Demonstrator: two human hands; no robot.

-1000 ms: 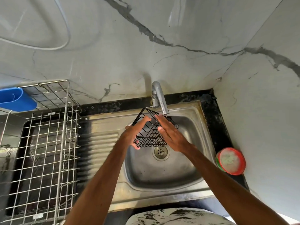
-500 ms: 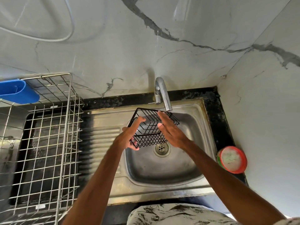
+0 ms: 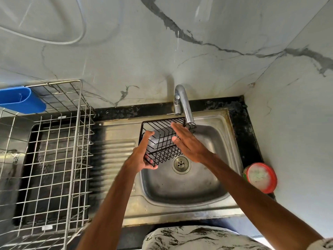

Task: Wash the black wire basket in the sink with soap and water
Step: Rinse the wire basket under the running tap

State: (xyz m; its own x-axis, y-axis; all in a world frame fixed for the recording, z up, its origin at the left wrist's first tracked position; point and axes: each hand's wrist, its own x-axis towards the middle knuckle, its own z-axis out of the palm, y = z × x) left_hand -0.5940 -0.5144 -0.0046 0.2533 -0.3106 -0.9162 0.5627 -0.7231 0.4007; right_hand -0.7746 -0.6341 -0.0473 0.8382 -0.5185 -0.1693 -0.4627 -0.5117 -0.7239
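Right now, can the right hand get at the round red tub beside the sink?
Probably yes. The right hand lies flat and open against the black wire basket, and nothing stands between it and the red tub.

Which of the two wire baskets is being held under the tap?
The small black wire basket, tilted over the sink between the left hand and right hand. The large silver rack sits untouched beside it.

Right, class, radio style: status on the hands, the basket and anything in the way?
Left hand grips black wire basket. Right hand flat against it. Basket under tap, over sink. Nothing blocking.
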